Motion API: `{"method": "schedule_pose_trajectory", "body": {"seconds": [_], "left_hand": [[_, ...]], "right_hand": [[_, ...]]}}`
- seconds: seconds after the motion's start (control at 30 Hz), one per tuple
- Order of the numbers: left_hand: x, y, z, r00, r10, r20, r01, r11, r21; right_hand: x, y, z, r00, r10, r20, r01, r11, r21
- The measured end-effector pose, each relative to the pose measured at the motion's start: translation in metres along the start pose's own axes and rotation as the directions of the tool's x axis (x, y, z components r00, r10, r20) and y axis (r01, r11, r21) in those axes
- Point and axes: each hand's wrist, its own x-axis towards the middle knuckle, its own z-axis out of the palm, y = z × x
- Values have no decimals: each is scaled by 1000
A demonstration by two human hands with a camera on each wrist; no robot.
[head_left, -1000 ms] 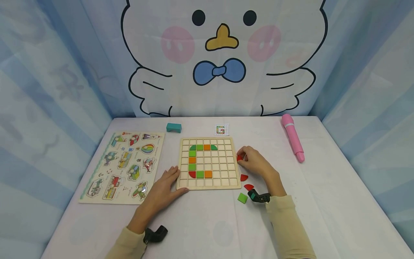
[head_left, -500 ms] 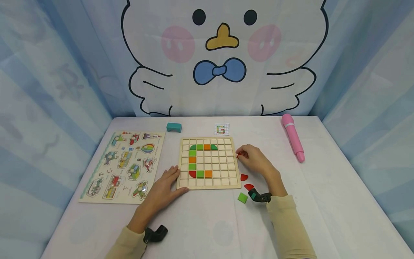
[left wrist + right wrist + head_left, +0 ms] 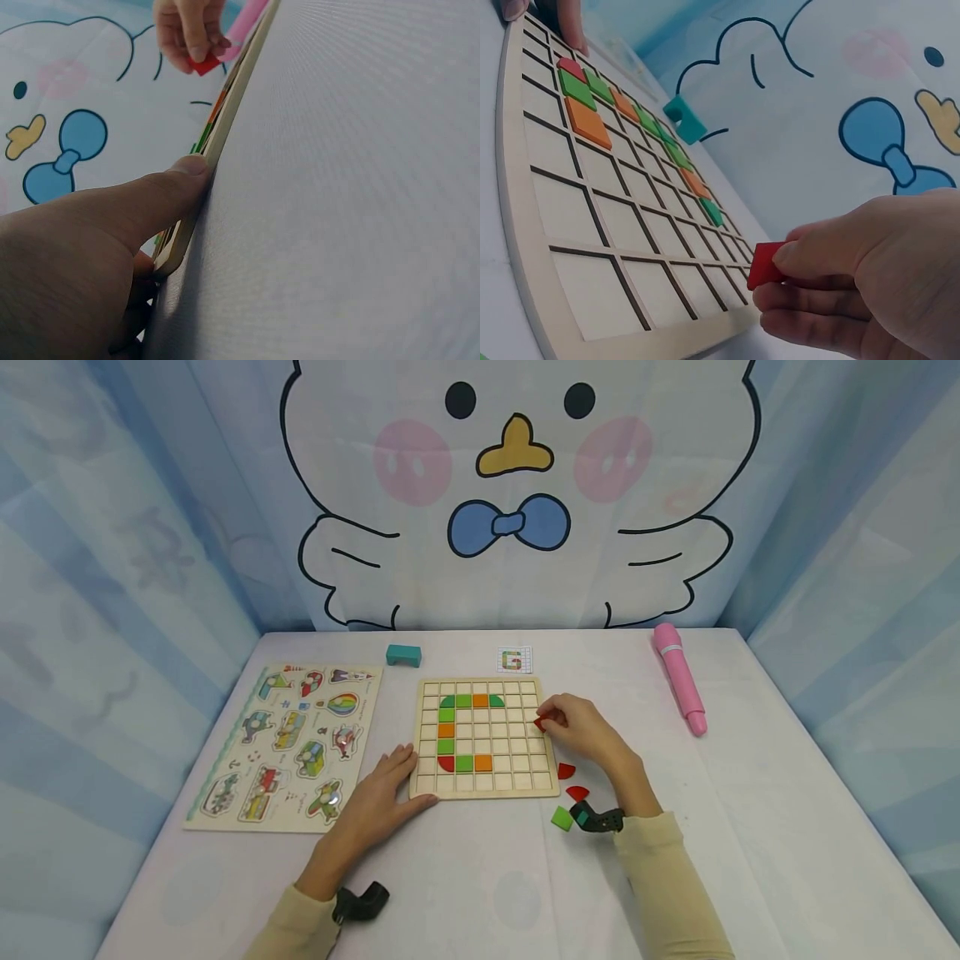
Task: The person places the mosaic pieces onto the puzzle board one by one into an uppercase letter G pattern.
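Note:
My right hand (image 3: 581, 727) pinches a red tile (image 3: 766, 265) between thumb and fingers over the right edge of a wooden grid board (image 3: 517, 792). Part of the tile's outline is hidden by the fingers. Set in the board's cells are green squares (image 3: 464, 764), orange squares (image 3: 483, 763), dark green rounded tiles (image 3: 497, 702) and a red rounded tile (image 3: 446, 764), laid out in a C-like shape. My left hand (image 3: 378, 797) rests at the board's near left corner, its thumb (image 3: 161, 196) along the front edge and its extended fingers by the left side.
Two red rounded tiles (image 3: 566, 771) and a green square tile (image 3: 562, 818) lie right of the board. Behind it are a small pattern card (image 3: 514, 660) and a teal block (image 3: 403, 656). A picture puzzle board (image 3: 300, 760) lies left, a pink microphone-shaped object (image 3: 680, 681) far right.
My right hand has moved a little left with the red tile, from beside the board to over its right edge. The left hand and the board have stayed in place.

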Motion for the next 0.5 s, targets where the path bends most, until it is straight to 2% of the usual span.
{"method": "schedule_pose_trajectory", "body": {"seconds": [0.27, 0.5], "left_hand": [[0, 1, 0, 1000, -7, 4, 7, 1000, -4], [0, 0, 0, 1000, -1, 1, 1, 1000, 4]], "right_hand": [[0, -12, 7, 998, -44, 54, 44, 999, 12], [2, -18, 16, 992, -44, 114, 40, 998, 41]]}}
